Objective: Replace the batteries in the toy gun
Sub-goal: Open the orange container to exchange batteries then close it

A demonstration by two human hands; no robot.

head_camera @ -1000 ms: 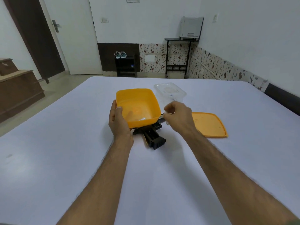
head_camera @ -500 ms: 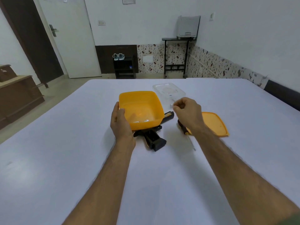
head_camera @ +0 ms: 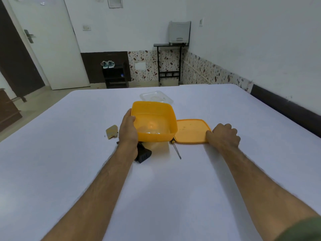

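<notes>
Over the white table (head_camera: 69, 171), left hand (head_camera: 128, 129) grips orange box (head_camera: 154, 119).

- White walls (head_camera: 243, 40); speckled red-and-white tile band (head_camera: 205, 70) along their base.
- White door (head_camera: 52, 49) at left, beside a dark brown door (head_camera: 15, 66) with a metal handle.
- Black shoe rack (head_camera: 115, 75) carrying a pair of sneakers (head_camera: 107, 64).
- Black stand (head_camera: 169, 63) bearing a grey printer (head_camera: 178, 33).
- Beige floor (head_camera: 40, 100).
- Brown wooden cabinet (head_camera: 7, 110) at far left.
</notes>
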